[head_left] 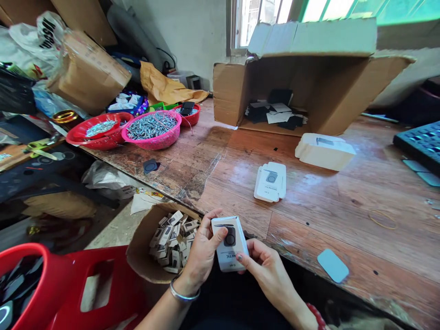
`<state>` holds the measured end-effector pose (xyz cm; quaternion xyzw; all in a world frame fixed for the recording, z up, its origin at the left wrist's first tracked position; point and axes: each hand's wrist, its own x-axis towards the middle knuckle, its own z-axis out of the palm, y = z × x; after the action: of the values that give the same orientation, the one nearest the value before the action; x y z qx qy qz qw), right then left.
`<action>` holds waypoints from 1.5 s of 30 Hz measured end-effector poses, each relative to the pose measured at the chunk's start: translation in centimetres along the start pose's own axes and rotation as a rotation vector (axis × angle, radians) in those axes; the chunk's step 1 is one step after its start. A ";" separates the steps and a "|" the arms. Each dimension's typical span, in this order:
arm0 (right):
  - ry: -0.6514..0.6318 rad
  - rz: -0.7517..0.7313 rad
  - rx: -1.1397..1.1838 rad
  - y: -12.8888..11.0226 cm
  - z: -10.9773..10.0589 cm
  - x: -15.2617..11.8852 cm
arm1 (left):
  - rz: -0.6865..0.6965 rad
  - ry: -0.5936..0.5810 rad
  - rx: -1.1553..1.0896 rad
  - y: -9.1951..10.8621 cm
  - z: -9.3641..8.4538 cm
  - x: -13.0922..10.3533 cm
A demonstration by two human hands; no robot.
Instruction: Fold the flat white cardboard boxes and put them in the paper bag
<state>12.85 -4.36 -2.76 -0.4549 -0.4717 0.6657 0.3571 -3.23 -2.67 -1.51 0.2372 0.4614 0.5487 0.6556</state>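
Note:
A small white printed box (225, 261), marked "MAGNETIC" with a picture of a dark device, is held in front of my body at the table's front edge. My left hand (203, 245) grips its left side, thumb across the printed face. My right hand (263, 263) pinches the lower right corner, its thumb on the front. To the left, below the table edge, a cardboard carton (139, 254) contains many small white boxes (167, 234). Beyond my hands, a short stack of flat printed box blanks (271, 182) lies on the table.
A larger stack of white blanks (325, 151) lies before an open cardboard box (227, 94) containing black and white pieces. Pink (151, 140) and red baskets (98, 140) with metal parts stand back left. A grey rounded plate (332, 266) and rubber band (382, 220) lie right. A red stool (65, 279) stands lower left.

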 end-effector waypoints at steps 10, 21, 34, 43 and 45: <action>-0.076 -0.111 -0.325 -1.4 -0.6 -0.4 | 0.054 -0.031 0.101 -0.3 0.1 -0.4; 0.171 -0.277 -0.191 -2.5 -1.8 1.2 | 0.121 -0.071 0.360 -1.5 0.8 -0.7; 0.109 -0.382 -0.438 -3.2 -3.1 0.8 | 0.135 -0.180 0.513 -1.6 0.9 -0.3; 0.221 -0.468 -0.441 -3.5 -4.3 1.0 | 0.021 -0.280 0.365 -1.4 1.2 -0.3; 0.221 -0.416 -0.449 -3.7 -4.6 1.1 | -0.090 -0.362 0.313 -1.1 1.0 -0.3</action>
<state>17.02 -0.89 -0.22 -0.4856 -0.6478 0.4046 0.4253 -1.79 -3.06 -1.86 0.4096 0.4257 0.3893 0.7067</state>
